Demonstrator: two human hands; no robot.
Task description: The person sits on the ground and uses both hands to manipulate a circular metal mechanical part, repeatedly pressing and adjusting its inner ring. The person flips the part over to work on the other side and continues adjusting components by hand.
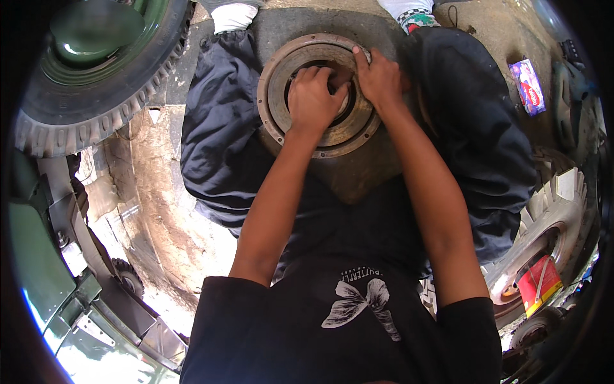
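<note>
A round, rusty metal drum-like part (361, 118) with stepped rings and bolt holes around its rim lies between my legs. My left hand (313, 99) reaches into its central opening with the fingers bent and the thumb apart at the inner edge. Those fingertips are hidden in the opening, so what they hold cannot be made out. On the upper right of the rim rests my right hand (378, 80), its index finger stretched along the edge and its other fingers curled over the outer side.
A large tyre (70, 128) on a green wheel stands at the upper left, above green metal bodywork (38, 262). To the right are a purple packet (528, 87), another tyre (563, 211) and a red-and-yellow container (538, 285). My dark-trousered legs flank the metal part.
</note>
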